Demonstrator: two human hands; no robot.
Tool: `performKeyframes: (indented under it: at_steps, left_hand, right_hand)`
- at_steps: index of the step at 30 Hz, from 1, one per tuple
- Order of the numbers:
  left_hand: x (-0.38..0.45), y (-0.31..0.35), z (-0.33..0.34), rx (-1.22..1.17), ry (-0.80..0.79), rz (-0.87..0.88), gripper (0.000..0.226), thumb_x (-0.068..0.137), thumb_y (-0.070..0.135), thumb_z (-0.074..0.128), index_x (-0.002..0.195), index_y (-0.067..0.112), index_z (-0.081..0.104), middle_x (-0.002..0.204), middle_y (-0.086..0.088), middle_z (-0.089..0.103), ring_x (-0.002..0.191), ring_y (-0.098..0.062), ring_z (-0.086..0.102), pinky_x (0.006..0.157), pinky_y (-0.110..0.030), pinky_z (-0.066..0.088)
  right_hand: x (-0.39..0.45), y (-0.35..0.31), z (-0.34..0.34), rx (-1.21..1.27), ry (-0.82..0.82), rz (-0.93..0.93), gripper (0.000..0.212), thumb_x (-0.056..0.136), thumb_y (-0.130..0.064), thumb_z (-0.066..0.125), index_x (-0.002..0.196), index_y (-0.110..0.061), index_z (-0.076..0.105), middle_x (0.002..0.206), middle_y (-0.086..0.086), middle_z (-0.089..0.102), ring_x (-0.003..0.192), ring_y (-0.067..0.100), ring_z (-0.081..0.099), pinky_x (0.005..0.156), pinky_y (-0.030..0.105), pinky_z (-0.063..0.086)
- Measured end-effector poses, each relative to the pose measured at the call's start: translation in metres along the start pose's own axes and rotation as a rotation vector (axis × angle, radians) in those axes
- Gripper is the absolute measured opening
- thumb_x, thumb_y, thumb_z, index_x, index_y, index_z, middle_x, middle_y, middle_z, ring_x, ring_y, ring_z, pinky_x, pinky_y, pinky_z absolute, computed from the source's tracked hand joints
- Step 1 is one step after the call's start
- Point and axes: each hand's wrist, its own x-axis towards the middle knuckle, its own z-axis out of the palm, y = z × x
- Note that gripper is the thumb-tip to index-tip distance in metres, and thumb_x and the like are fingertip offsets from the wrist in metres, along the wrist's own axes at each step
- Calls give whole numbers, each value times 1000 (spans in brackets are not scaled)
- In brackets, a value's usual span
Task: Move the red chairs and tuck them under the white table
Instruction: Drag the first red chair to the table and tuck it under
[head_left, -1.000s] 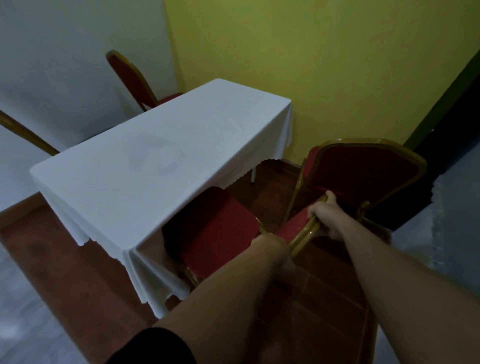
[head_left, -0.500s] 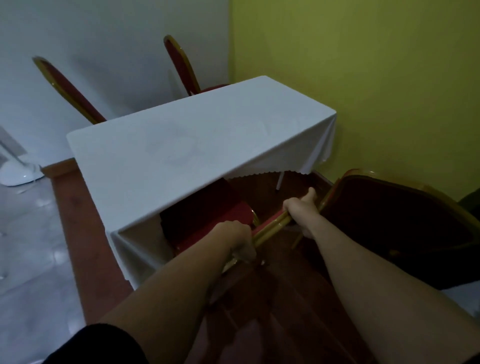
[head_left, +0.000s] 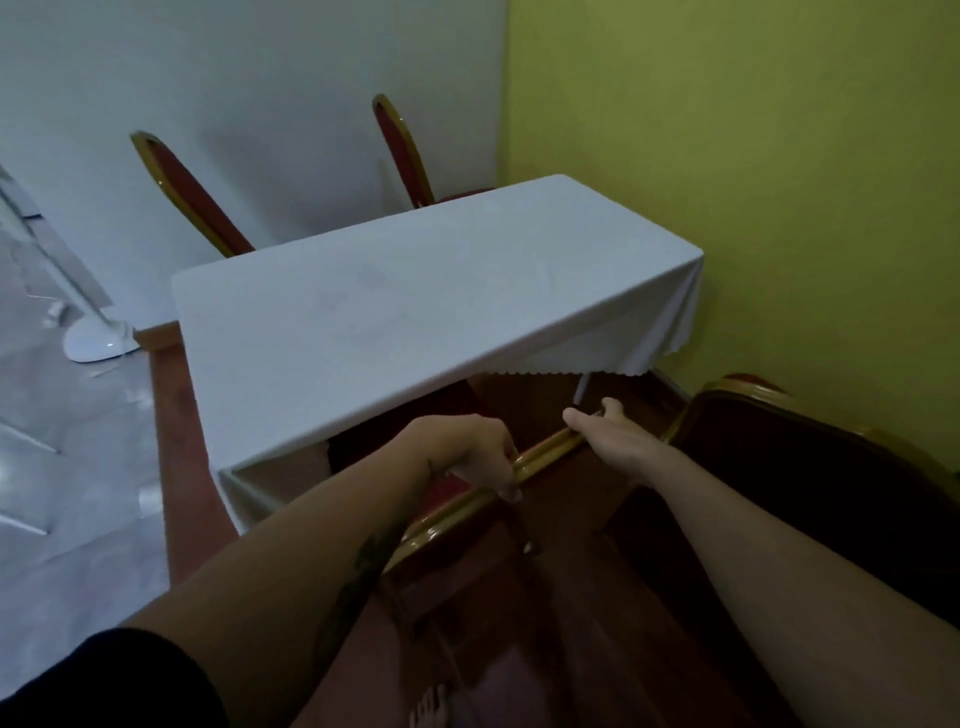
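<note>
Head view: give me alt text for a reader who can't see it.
Both hands, left hand and right hand, rest on the gold top rail of a red chair at the white table. Two red chairs stand beyond it; another is at right.

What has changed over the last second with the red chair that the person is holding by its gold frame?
The red chair with the gold metal frame has slid further under the white-clothed table; its seat is now almost hidden. The left hand still grips the top rail; the right hand has loosened, fingers spread. The second red chair stays untucked.
</note>
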Motion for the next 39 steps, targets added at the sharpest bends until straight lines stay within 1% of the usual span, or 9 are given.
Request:
performKeyframes:
  at_steps: [4, 7, 9, 17, 23, 26, 29, 35, 39]
  left_hand:
    - [24, 39, -45, 26, 129, 226, 47, 88, 40, 59, 128, 17, 60, 119, -5, 67, 105, -25, 63, 91, -44, 53]
    - [49, 79, -70, 95, 215, 386, 48, 89, 35, 57, 134, 19, 58, 127, -6, 63, 111, -26, 60, 86, -33, 48]
    - [65, 107, -79, 94, 249, 488, 44, 88, 28, 58, 131, 21, 60, 125, -5, 66, 111, -26, 61, 82, -28, 43]
    - [125, 208, -58, 213, 257, 722, 52, 83, 29, 57, 135, 22, 56, 125, -9, 65, 111, -30, 61, 92, -44, 52]
    - [183, 267, -46, 304, 318, 681, 74, 77, 33, 63, 146, 23, 40, 143, -7, 49, 127, -30, 47, 99, -47, 46]
    - [213, 290, -42, 339, 252, 609, 73, 76, 29, 64, 144, 23, 41, 139, -5, 48, 123, -29, 49, 97, -45, 47]
    - [242, 305, -32, 230, 103, 466, 55, 78, 16, 64, 132, 25, 54, 119, -2, 59, 104, -24, 59, 91, -40, 52]
    - [277, 325, -19, 411, 149, 331, 11, 83, 21, 61, 93, 18, 61, 86, 0, 63, 90, -23, 64, 102, -49, 43]
    - [283, 326, -22, 382, 145, 316, 10, 82, 17, 61, 92, 15, 63, 89, -5, 65, 82, -24, 65, 81, -41, 58]
  right_hand:
    - [0, 19, -54, -41, 124, -36, 77, 94, -54, 55, 157, -22, 25, 160, 13, 33, 140, 35, 38, 106, 47, 39]
    - [-10, 37, -102, -68, 285, -37, 70, 87, -33, 67, 149, -17, 40, 141, 13, 53, 117, 27, 57, 89, 38, 48]
    - [-21, 54, -128, -132, 380, -14, 67, 86, -26, 67, 147, -16, 41, 133, 11, 53, 106, 24, 57, 80, 35, 47]
    - [-52, 126, -195, -338, 465, 259, 75, 83, -25, 60, 151, -24, 29, 148, 13, 31, 137, 37, 31, 107, 50, 38]
    - [-29, 161, -232, -410, 339, 268, 65, 84, -26, 60, 145, -25, 37, 139, 9, 43, 131, 34, 41, 108, 51, 33]
    - [-14, 174, -248, -373, 285, 195, 35, 80, -16, 59, 112, -31, 58, 115, 2, 59, 113, 29, 56, 100, 50, 41]
    - [2, 186, -258, -323, 246, 124, 29, 78, -7, 58, 94, -30, 63, 96, 1, 64, 89, 23, 62, 82, 42, 54]
    - [26, 202, -270, -341, 188, 59, 48, 72, -11, 58, 112, -36, 68, 97, -4, 67, 91, 22, 63, 83, 42, 54]
    - [31, 205, -275, -336, 194, 35, 47, 71, -12, 57, 109, -37, 68, 95, -5, 66, 91, 23, 62, 85, 44, 52]
